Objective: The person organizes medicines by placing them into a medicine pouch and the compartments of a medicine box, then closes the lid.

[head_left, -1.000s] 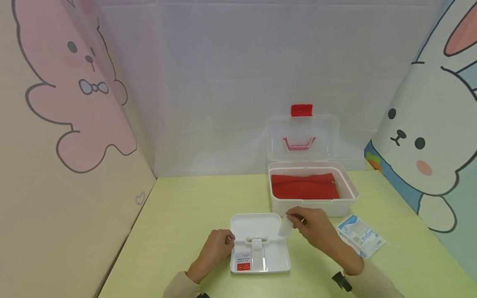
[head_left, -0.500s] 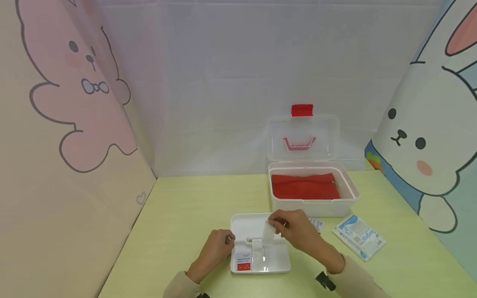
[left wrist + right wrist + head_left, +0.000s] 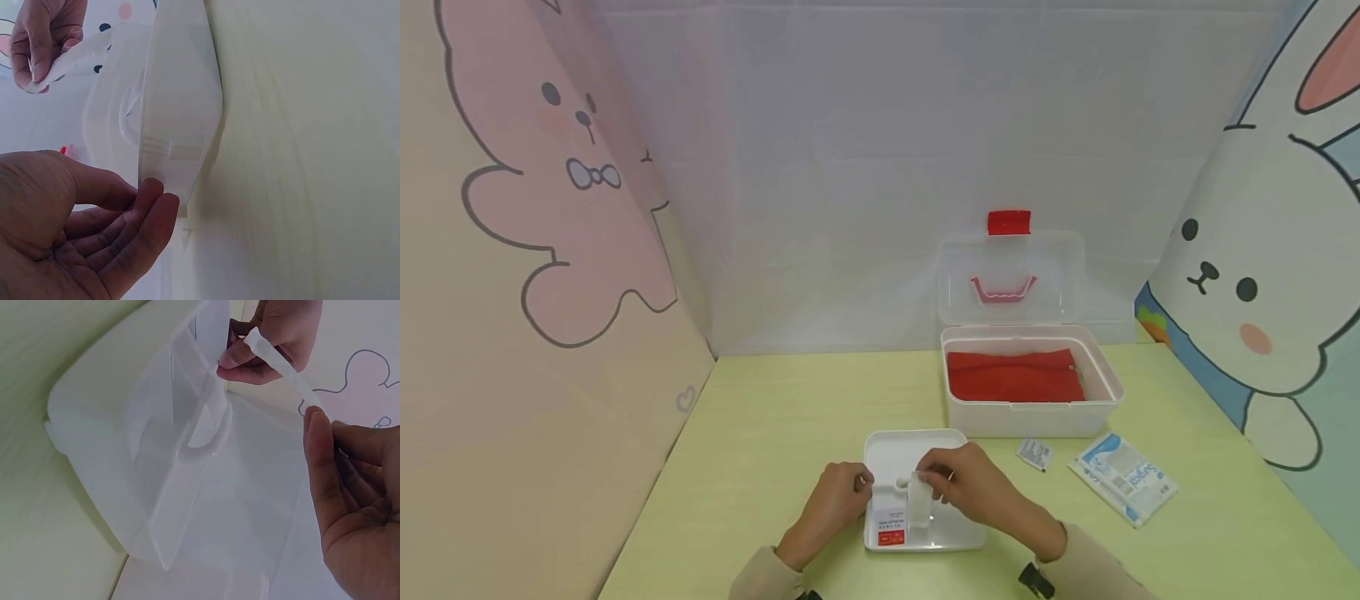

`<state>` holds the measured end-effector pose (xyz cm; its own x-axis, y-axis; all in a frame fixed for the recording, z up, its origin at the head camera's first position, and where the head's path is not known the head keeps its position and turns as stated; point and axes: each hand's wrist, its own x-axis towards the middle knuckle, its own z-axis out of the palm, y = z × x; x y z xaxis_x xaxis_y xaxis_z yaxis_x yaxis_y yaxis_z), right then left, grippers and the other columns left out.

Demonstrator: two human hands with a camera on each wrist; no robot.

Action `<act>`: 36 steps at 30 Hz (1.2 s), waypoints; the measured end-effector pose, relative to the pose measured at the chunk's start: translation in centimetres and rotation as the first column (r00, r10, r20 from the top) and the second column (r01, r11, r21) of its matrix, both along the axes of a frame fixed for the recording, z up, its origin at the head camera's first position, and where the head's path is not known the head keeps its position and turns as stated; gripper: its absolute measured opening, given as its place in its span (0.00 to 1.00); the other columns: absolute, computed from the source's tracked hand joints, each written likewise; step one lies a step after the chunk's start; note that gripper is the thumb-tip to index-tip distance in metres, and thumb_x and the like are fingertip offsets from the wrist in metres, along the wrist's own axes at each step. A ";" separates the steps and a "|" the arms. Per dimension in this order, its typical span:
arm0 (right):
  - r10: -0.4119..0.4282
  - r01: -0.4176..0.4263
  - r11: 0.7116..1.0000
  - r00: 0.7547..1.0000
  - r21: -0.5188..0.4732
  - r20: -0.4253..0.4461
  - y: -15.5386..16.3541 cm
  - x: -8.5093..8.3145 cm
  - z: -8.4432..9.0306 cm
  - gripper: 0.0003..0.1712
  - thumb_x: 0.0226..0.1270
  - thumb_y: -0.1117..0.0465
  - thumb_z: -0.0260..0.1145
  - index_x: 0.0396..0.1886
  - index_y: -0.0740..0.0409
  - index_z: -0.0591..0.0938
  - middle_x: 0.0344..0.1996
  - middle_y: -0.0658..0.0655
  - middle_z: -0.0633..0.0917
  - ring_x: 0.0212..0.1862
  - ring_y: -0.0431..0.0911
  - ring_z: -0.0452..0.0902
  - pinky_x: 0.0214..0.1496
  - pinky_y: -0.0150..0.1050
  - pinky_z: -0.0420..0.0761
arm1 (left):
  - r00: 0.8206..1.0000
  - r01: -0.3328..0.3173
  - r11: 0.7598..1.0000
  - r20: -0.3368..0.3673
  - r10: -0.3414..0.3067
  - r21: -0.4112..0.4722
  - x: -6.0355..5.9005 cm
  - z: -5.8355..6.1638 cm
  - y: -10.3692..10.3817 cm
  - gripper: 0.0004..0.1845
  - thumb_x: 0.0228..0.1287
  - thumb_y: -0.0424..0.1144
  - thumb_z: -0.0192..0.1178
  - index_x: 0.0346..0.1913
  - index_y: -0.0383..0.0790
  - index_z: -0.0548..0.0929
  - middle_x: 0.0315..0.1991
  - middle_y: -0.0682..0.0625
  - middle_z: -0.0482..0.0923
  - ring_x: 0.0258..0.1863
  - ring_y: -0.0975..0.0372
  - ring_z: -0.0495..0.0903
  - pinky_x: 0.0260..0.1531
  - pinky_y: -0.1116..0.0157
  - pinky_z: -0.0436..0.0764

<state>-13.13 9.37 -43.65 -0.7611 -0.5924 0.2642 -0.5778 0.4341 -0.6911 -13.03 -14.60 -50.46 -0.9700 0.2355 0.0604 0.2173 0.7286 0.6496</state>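
Right hand: I see the thumb and fingertips closed to a narrow pinch on one end of the strip; the hand hangs over the tray, knuckles upward, its forearm slanting in from the lower right.
White strip: thin, pale and slightly bowed, over the middle of the tray; I cannot tell whether its free end touches.
Left hand: thumb on the rim, fingers curled against the outer wall, pinching the tray's left edge; the forearm rises from below.
White tray: smooth, glossy plastic, round-cornered, with a looped handle, flat on the desk.
Red-and-white packet: flat, in the tray's near left corner.
Small sachet: printed, lying beyond the tray, to its right.
Blue-and-white packets: overlapping, farther right.
White box: rigid plastic, its clear lid raised, a red fabric pouch inside.
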 end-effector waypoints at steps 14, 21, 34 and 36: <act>-0.022 0.011 0.995 0.993 0.095 0.114 -1.1 -0.5 -1.5 0.02 0.66 0.65 0.65 0.35 0.58 0.85 0.26 0.51 0.87 0.24 0.34 0.78 0.25 0.26 0.78 | 1.000 -0.001 1.000 0.008 0.001 -0.001 0.0 0.4 0.0 0.07 0.60 0.28 0.58 0.36 0.30 0.85 0.17 0.55 0.75 0.14 0.70 0.69 0.14 0.73 0.70; -0.054 0.057 0.977 0.998 0.204 -0.017 -1.7 -0.8 -2.3 0.03 0.61 0.67 0.68 0.31 0.56 0.85 0.25 0.48 0.85 0.24 0.29 0.70 0.27 0.25 0.74 | 1.000 0.009 1.000 0.004 -0.009 0.011 0.0 0.4 -0.1 0.07 0.60 0.28 0.57 0.37 0.30 0.85 0.17 0.55 0.75 0.14 0.70 0.69 0.15 0.73 0.70; -0.060 0.131 0.944 0.970 0.302 -0.235 -1.6 -1.1 -3.4 0.03 0.58 0.65 0.71 0.28 0.52 0.86 0.26 0.45 0.86 0.31 0.35 0.78 0.37 0.33 0.81 | 1.000 0.000 1.000 0.010 0.000 0.012 -0.1 0.5 -0.1 0.07 0.61 0.29 0.57 0.37 0.31 0.85 0.16 0.56 0.75 0.14 0.71 0.69 0.14 0.74 0.70; -0.065 0.143 0.942 0.965 0.305 -0.252 -1.6 -1.1 -3.4 0.03 0.58 0.65 0.71 0.28 0.52 0.86 0.26 0.45 0.85 0.30 0.35 0.78 0.36 0.33 0.81 | 1.000 0.001 1.000 0.008 -0.001 0.012 -0.1 0.4 -0.1 0.07 0.61 0.28 0.57 0.36 0.31 0.85 0.16 0.56 0.74 0.13 0.71 0.69 0.14 0.73 0.70</act>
<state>-14.20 7.79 -47.01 -0.7617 -0.5959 0.2542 -0.6466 0.6744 -0.3565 -13.16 -14.68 -50.04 -0.9702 0.2360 0.0553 0.2129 0.7207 0.6597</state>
